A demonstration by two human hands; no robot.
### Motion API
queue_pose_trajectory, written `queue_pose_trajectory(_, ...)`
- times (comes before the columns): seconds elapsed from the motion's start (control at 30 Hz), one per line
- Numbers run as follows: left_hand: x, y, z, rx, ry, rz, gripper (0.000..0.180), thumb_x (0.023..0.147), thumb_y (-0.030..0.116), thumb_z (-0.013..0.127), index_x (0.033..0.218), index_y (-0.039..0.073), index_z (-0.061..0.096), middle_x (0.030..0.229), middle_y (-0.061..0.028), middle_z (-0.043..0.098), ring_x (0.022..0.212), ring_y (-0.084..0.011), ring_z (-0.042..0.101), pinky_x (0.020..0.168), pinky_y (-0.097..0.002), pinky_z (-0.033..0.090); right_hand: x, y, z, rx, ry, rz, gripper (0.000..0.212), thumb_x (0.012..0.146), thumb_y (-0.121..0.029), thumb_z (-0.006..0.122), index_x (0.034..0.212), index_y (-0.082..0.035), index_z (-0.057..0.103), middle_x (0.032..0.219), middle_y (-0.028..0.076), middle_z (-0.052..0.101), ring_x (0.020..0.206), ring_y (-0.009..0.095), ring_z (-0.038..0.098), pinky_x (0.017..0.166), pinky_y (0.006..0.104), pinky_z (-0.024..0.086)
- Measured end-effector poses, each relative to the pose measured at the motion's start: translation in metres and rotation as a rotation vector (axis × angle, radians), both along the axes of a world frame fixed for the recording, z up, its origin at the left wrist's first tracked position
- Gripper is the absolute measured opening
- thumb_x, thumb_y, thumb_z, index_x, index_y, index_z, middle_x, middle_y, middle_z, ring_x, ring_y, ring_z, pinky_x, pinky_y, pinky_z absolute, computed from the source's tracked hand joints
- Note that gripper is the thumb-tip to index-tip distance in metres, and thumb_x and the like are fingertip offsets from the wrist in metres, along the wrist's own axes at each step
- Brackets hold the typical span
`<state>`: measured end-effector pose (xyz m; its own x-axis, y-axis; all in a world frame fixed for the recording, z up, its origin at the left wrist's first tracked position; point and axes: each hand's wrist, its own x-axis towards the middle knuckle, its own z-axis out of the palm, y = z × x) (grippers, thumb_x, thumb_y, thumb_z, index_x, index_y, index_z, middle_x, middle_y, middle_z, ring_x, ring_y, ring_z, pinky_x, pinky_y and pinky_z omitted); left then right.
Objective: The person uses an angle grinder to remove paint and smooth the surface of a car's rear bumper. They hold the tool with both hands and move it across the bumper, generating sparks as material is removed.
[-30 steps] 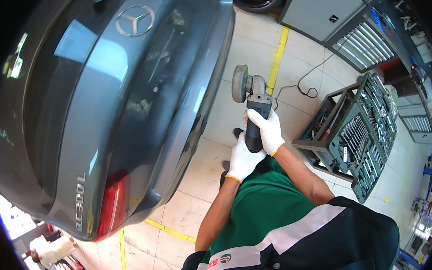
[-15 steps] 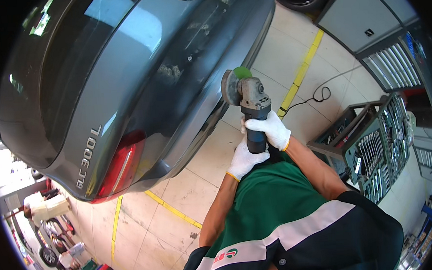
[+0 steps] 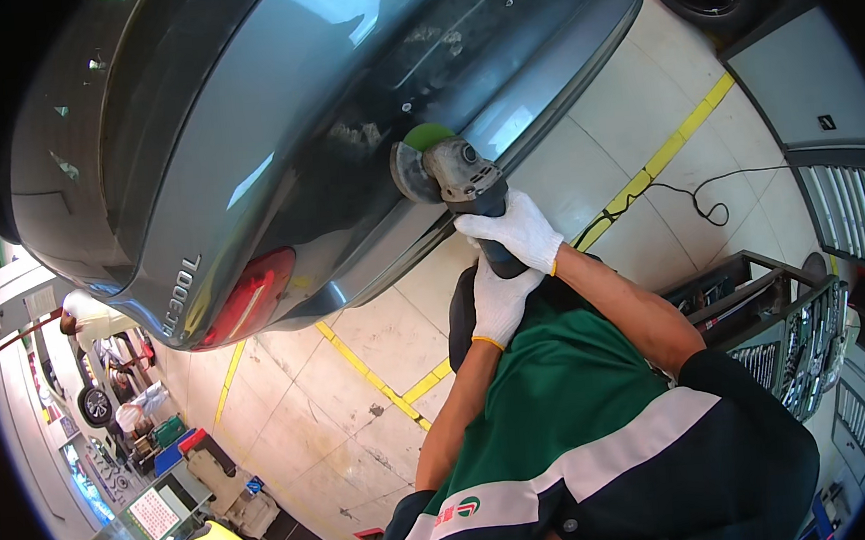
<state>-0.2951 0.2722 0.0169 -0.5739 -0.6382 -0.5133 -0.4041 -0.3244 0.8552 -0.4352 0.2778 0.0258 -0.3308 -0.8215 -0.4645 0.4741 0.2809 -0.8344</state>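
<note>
Both my hands wear white gloves with yellow cuffs and grip one angle grinder (image 3: 468, 170). My right hand (image 3: 522, 232) wraps the upper part of its dark body, just behind the metal gear head. My left hand (image 3: 500, 300) closes round the rear end of the body, nearer to me. A green disc (image 3: 429, 134) sits under a worn metal guard (image 3: 413, 175). The grinder's head overlaps the back of a dark grey car (image 3: 317, 193); whether the disc touches it I cannot tell. Rough, scuffed patches (image 3: 358, 135) mark the dark recessed panel beside the disc.
A red tail light (image 3: 254, 295) is at the car's near corner. A black cable (image 3: 693, 192) trails over yellow-lined floor tiles on the right. There, a tool cart (image 3: 757, 323) holds wrenches, with grey cabinets (image 3: 806, 83) beyond. A person (image 3: 95, 319) stands far left.
The grinder, in both hands, has moved from beyond the bumper's edge to over the car's rear. My view has shifted too, with the car now farther right in it.
</note>
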Motion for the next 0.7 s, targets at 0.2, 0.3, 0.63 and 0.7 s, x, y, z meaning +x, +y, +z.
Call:
queue_pose_trajectory(0.2, -0.020, -0.005, 0.006, -0.014, -0.051, 0.045, 0.073, 0.081, 0.017, 0.088, 0.142, -0.002, 0.053, 0.132, -0.0127, 0.068, 0.121, -0.0239, 0.065, 0.105, -0.0360, 0.051, -0.019, -0.012, -0.001, 0.022, 0.013, 0.019, 0.052, 0.084, -0.030, 0.088, 0.121, 0.001, 0.069, 0.098, 0.009, 0.075, 0.085, 0.016, 0.069, 0.082, 0.0320, 0.057)
queue_pose_trajectory(0.3, -0.024, -0.005, 0.010, 0.017, -0.071, 0.047, 0.074, 0.081, 0.017, 0.087, 0.143, -0.003, 0.052, 0.132, -0.0133, 0.068, 0.121, -0.0243, 0.065, 0.105, -0.0360, 0.051, -0.023, -0.014, -0.001, 0.025, -0.013, 0.038, 0.049, 0.084, -0.031, 0.087, 0.117, 0.001, 0.070, 0.094, 0.008, 0.075, 0.082, 0.016, 0.069, 0.080, 0.0317, 0.056)
queue_pose_trajectory(0.63, -0.036, -0.009, 0.014, 0.021, -0.041, 0.138, 0.077, 0.080, 0.021, 0.088, 0.142, -0.004, 0.052, 0.133, -0.0148, 0.067, 0.122, -0.0244, 0.065, 0.106, -0.0359, 0.051, -0.031, -0.028, -0.003, 0.012, -0.006, 0.063, 0.051, 0.082, -0.036, 0.088, 0.111, 0.002, 0.070, 0.090, 0.008, 0.075, 0.079, 0.015, 0.070, 0.077, 0.0314, 0.056)
queue_pose_trajectory(0.7, -0.037, -0.011, 0.013, 0.010, -0.034, 0.142, 0.078, 0.080, 0.024, 0.089, 0.142, -0.003, 0.052, 0.133, -0.0150, 0.067, 0.122, -0.0241, 0.065, 0.105, -0.0357, 0.051, -0.033, -0.030, -0.004, 0.019, 0.012, 0.083, 0.053, 0.081, -0.038, 0.088, 0.111, 0.002, 0.070, 0.091, 0.009, 0.076, 0.080, 0.016, 0.071, 0.078, 0.0317, 0.056)
